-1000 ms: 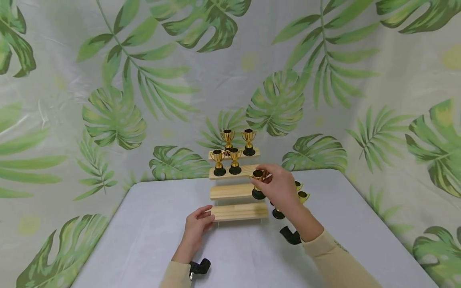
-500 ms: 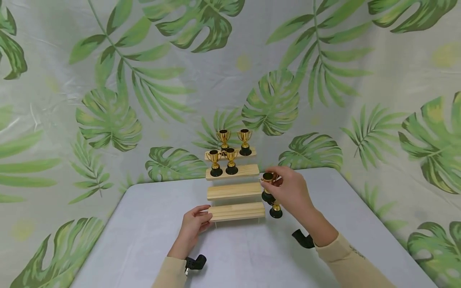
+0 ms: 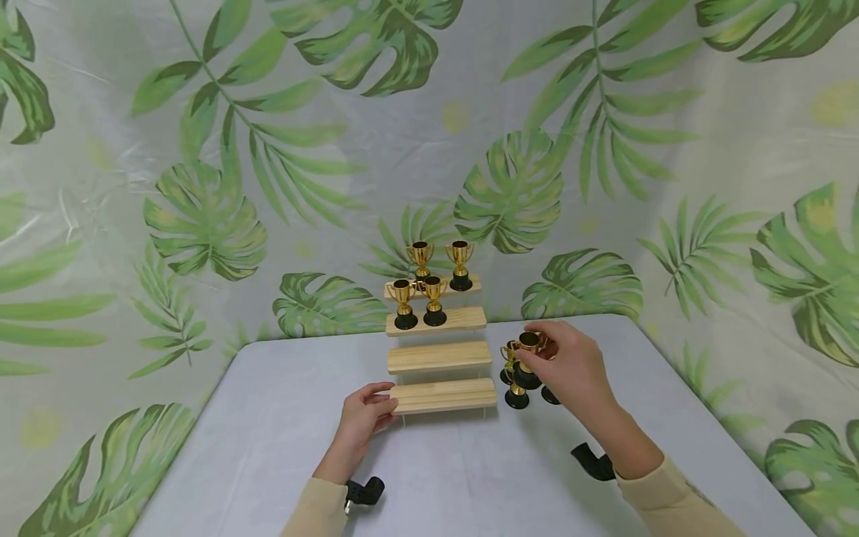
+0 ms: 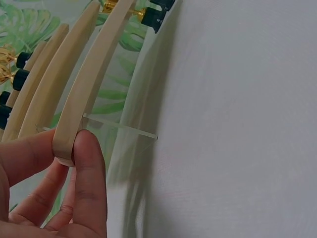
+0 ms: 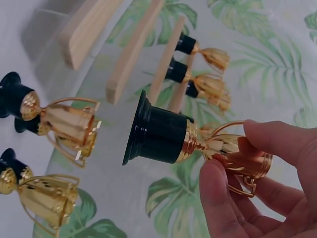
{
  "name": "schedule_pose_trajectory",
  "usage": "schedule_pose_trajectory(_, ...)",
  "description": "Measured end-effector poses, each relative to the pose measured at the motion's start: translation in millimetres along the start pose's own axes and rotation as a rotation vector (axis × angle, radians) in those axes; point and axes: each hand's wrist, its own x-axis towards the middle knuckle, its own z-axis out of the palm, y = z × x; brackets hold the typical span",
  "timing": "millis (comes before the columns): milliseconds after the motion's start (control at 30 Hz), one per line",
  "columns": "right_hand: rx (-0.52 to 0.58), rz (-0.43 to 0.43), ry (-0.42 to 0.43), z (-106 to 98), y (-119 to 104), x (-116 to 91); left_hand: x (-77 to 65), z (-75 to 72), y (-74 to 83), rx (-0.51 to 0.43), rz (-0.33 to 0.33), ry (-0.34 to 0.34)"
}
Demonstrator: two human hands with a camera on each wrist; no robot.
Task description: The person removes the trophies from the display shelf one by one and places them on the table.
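My right hand (image 3: 570,367) pinches a small gold trophy cup (image 5: 163,134) by its cup, with the black base pointing down in the head view. The trophy is held just above several others on the table, including a front trophy (image 3: 517,395), to the right of a stepped wooden display stand (image 3: 443,395). With thumb and fingers, my left hand (image 3: 359,425) grips the left end of the stand's lowest shelf (image 4: 94,74). Two trophies stand on the top shelf, including the right one (image 3: 460,261), and two on the second, including the left one (image 3: 403,302). The two lower shelves are bare.
Thin clear supports (image 4: 121,126) hold the shelves up. A white cloth (image 3: 268,447) covers the table, and a leaf-print sheet (image 3: 322,164) hangs behind it. Black camera mounts sit at both wrists, the right mount (image 3: 593,461) sticking out over the table.
My right hand has carried the trophy rightward, from beside the third shelf's right end to over the trophies on the table. My left hand keeps its hold on the lowest shelf.
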Motion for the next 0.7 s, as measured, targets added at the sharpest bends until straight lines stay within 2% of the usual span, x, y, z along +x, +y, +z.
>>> schedule_pose_trajectory(400, -0.035, 0.051, -0.008, 3.9, 27.5, -14.7, 0.5, 0.4, 0.4, 0.005, 0.001, 0.014)
schedule_pose_trajectory(700, -0.063, 0.110, -0.064, 12.2, 40.3, -24.9, 2.5, 1.5, -0.6, 0.015, 0.012, 0.016)
